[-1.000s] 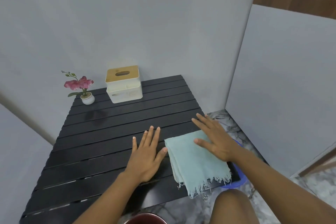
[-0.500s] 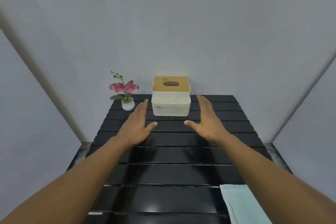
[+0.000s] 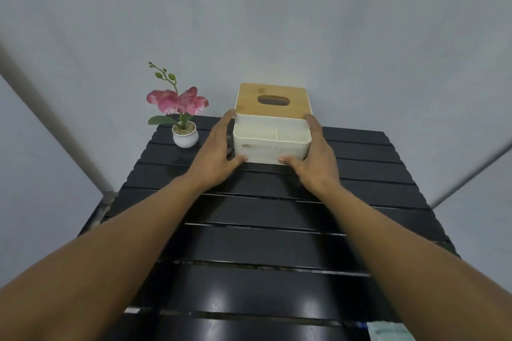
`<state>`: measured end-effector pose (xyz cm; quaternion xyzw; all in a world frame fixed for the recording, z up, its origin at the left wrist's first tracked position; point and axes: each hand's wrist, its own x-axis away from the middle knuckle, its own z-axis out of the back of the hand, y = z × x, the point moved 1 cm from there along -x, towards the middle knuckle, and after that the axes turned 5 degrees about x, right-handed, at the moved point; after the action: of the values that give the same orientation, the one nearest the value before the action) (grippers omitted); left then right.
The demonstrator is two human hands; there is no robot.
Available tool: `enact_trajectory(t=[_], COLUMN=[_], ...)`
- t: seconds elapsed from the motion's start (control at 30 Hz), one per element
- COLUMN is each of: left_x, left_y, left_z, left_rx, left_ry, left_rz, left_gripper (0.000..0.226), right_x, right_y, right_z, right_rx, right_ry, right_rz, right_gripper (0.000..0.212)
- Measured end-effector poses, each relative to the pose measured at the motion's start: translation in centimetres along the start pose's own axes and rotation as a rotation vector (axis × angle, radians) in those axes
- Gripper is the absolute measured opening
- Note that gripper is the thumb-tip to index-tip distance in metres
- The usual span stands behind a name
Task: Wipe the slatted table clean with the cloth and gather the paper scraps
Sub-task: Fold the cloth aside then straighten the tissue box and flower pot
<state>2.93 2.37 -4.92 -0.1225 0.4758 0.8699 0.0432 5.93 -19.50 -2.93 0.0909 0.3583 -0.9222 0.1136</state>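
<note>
The cloth (image 3: 390, 332) lies at the table's (image 3: 263, 241) near right edge, well behind the hands. Left hand (image 3: 214, 153) and right hand (image 3: 314, 155), apart half a second ago, now clasp the tissue box (image 3: 271, 133) between them; a flower pot (image 3: 185, 134) stands just left.

A single head-worn wide-angle view looks forward and down from the near edge of the black slatted table (image 3: 277, 243), facing the grey back wall (image 3: 249, 8). Both forearms run up from the bottom corners, close to the lens and stretched by it. The tissue box (image 3: 271, 133) at the far end sits near frame centre. A pale strip at the bottom right edge, cropped, may be the cloth (image 3: 388, 333).
</note>
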Motion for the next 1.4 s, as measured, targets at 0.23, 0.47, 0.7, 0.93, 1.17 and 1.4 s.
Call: enact_trajectory(t=[0.23,0.47,0.7,0.93,1.17,1.4], left_x=[0.0,-2.0,-2.9,-2.9,-2.7,-3.1], left_y=[3.0,8.0,10.2,10.2,9.3,9.3], left_z=[-2.8,-9.6,-15.2,-17.0,-17.6,-17.9], left_rx=[-0.021,-0.075,-0.067,-0.088,-0.086,-0.143], left_ry=[-0.052,-0.052,-0.083,-0.058,-0.046,-0.028], left_rz=[0.009,-0.041,-0.050,-0.043,-0.045,-0.059], left_gripper=[0.091,0.087,0.081,0.070,0.080,0.083], right_x=[0.3,0.7,1.7,1.5,0.9,0.7], right_y=[2.3,7.3,11.8,13.6,14.4,15.3], right_z=[2.6,9.0,12.1,12.3,12.0,11.4], right_rx=[-0.036,-0.017,-0.042,-0.090,-0.108,-0.184], right_ry=[0.022,0.070,0.093,0.089,0.088,0.091], right_rz=[-0.045,-0.057,-0.107,-0.123,-0.109,-0.171], right_gripper=[0.091,0.091,0.088,0.090,0.094,0.103])
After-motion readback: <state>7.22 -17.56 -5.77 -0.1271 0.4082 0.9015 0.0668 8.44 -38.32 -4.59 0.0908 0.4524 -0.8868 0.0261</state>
